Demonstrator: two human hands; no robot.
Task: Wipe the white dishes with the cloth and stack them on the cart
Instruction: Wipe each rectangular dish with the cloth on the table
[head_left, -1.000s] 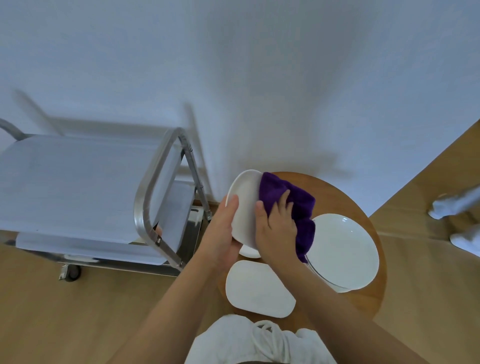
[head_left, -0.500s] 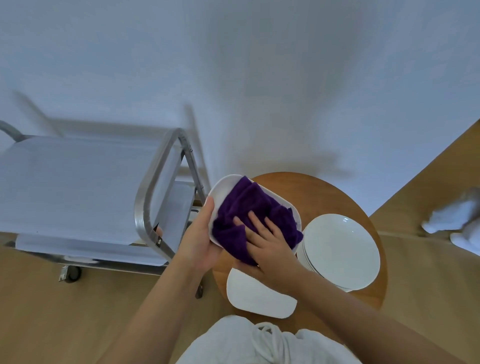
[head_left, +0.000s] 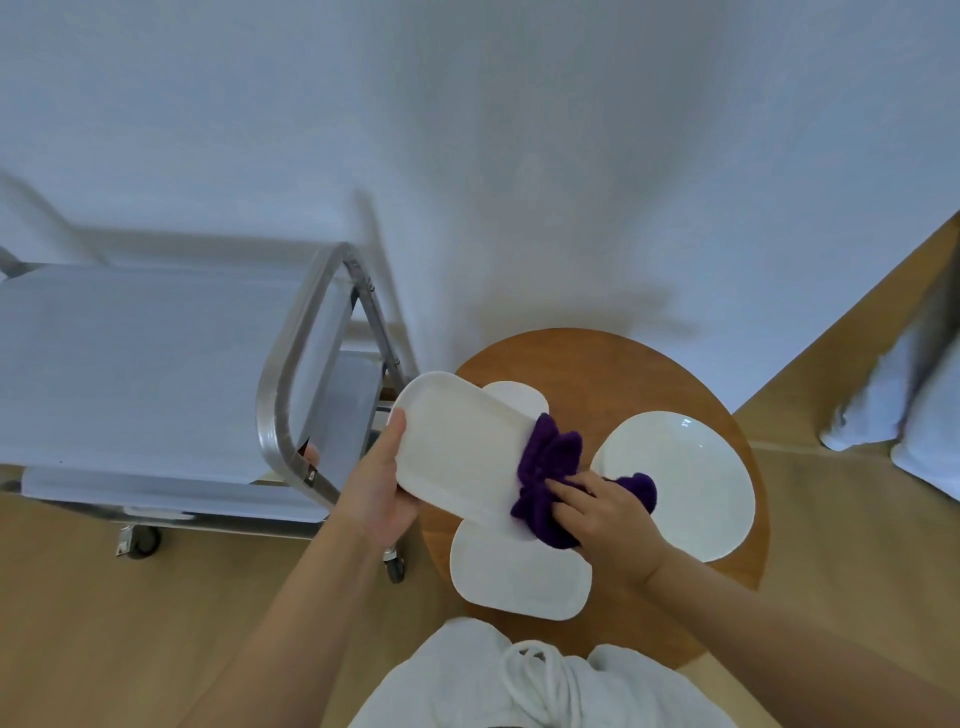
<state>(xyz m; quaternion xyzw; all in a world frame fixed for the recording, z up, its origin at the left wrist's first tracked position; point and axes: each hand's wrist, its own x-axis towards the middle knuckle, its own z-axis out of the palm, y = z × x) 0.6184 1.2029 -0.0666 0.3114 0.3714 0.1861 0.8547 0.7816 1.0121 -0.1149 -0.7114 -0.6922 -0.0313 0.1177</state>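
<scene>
White oblong ceramic dish: held above the round wooden tabletop, tilted, long axis running from upper left to lower right; near-left edge gripped by left hand, thumb lying along the rim.

Purple terry cloth: bunched, pressed against the lower right end of the held dish; one fold trailing over the round plate.

Right hand: on top of the cloth, fingers curled into it, grasping it.

Second white oblong dish: flat on the tabletop, near edge, below the held dish.

Third white dish: on the tabletop, mostly hidden behind the held dish; shape not clear.

White round plates: on the right side of the tabletop; stacked or single, cannot tell.

Steel cart with grey shelves: left of the tabletop, on castors, tubular handle facing the person.

White garment with drawstring: bottom centre.

Wooden floor; white wall.
</scene>
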